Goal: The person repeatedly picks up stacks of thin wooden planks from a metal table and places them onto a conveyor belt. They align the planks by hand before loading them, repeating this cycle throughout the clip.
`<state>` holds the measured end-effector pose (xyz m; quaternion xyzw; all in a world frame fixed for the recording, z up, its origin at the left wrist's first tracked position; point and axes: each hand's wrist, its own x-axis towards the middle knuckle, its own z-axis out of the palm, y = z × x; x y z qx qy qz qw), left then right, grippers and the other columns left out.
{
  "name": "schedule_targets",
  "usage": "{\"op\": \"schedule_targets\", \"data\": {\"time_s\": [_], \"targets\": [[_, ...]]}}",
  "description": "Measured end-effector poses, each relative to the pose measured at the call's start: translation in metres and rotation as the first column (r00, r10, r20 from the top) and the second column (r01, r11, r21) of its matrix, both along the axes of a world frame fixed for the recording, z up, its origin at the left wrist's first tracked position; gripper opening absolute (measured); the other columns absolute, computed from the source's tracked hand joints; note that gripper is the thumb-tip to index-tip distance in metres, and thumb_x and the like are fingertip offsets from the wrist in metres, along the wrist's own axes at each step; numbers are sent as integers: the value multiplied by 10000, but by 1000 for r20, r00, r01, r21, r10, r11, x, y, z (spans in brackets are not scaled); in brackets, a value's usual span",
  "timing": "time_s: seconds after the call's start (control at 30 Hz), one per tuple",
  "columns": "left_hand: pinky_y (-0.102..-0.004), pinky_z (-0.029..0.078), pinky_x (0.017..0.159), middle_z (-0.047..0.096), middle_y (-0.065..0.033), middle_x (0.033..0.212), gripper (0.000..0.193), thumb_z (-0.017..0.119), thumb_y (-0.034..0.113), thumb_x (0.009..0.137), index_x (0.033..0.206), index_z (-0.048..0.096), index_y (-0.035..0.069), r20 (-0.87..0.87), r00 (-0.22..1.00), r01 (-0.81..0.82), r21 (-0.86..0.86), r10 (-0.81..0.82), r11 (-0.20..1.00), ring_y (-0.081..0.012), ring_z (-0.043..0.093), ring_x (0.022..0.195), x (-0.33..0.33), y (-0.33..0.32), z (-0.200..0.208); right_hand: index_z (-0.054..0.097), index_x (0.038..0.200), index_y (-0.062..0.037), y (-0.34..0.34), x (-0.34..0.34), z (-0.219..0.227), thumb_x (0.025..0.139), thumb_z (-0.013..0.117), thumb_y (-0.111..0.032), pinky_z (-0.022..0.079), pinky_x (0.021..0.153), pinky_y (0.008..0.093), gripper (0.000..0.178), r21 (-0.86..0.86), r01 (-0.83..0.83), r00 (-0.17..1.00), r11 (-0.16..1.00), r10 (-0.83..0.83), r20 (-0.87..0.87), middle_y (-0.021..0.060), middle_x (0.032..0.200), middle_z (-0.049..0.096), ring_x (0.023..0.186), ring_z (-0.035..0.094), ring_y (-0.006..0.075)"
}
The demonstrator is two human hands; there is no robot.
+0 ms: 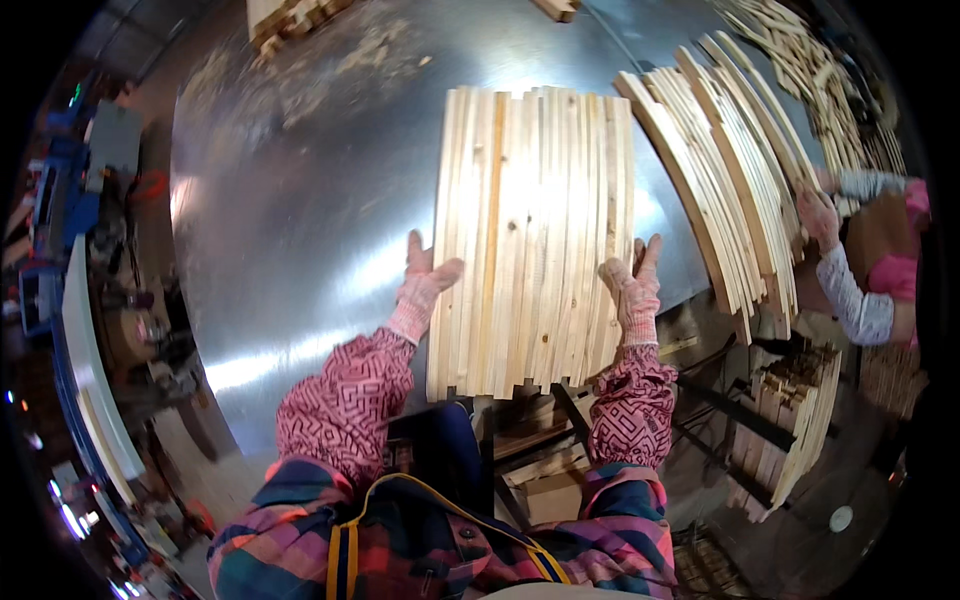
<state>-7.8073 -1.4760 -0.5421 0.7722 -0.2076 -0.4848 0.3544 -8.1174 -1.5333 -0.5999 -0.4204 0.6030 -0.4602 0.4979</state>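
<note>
A row of pale wooden strips (535, 230) lies side by side on the metal table, one of them a darker orange-brown. Its near ends reach past the table's front edge. At the left side of the row is my left hand (428, 280), gloved, with the fingers stretched forward apart from the wood and the thumb against the outer strip. My right hand (634, 290), gloved too, mirrors it at the right side, thumb by the wood's edge and fingers spread outward. Neither hand closes round the strips.
More wooden strips (720, 170) lie to the right on the metal table (300, 240). A co-worker's gloved hand (818, 218) touches the outermost ones. A heap of thin sticks (815, 80) is at the far right. Stacked wood (785, 430) stands low at the right, and machinery (75, 200) lines the left.
</note>
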Motion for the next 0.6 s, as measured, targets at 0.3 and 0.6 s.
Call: {"op": "schedule_targets", "data": {"time_s": [0.3, 0.6], "targets": [[-400, 439, 988, 545, -138, 1287, 884, 755, -1, 695, 1460, 329, 120, -712, 687, 43, -160, -146, 986, -233, 485, 1211, 120, 172, -39, 276, 1472, -55, 178, 105, 75, 647, 616, -52, 349, 1045, 367, 892, 251, -320, 933, 914, 259, 249, 147, 1349, 452, 1196, 462, 281], [-356, 439, 957, 574, -96, 1247, 891, 807, 155, 615, 1409, 405, 125, -539, 841, -70, -174, -36, 982, -194, 537, 1133, 254, 418, 40, 248, 1492, -94, 332, 227, 57, 775, 562, -87, 494, 816, 328, 782, 97, -444, 853, 891, 386, 351, 118, 1130, 512, 936, 551, 225]]}}
